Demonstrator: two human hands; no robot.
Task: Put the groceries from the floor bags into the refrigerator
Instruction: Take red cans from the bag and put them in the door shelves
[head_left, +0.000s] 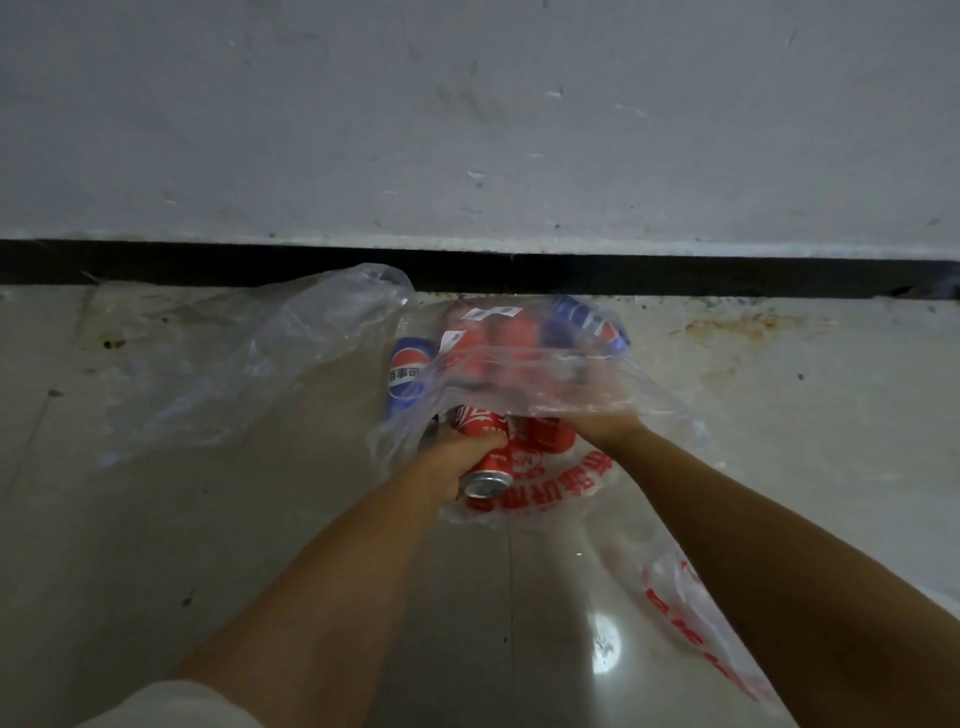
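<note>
Plastic bag (524, 364) on the floor (156, 519), its far side close to the baseboard (675, 275) at the foot of the wall (467, 114); cans inside, a Pepsi can (408, 375) at the left edge. Left hand (457, 457) at the bag's near mouth, holding a cola can (488, 467), lid end toward the person. Right hand (597, 426) just to its right, reaching in under the plastic beside another can (545, 434).

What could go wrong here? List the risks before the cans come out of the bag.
1. The left hand grips a red can by its side; it may catch on the clear plastic bag around it and slip.
2. The right hand is partly hidden under the film, so its hold is uncertain.
3. The loose blue can could roll.
</note>
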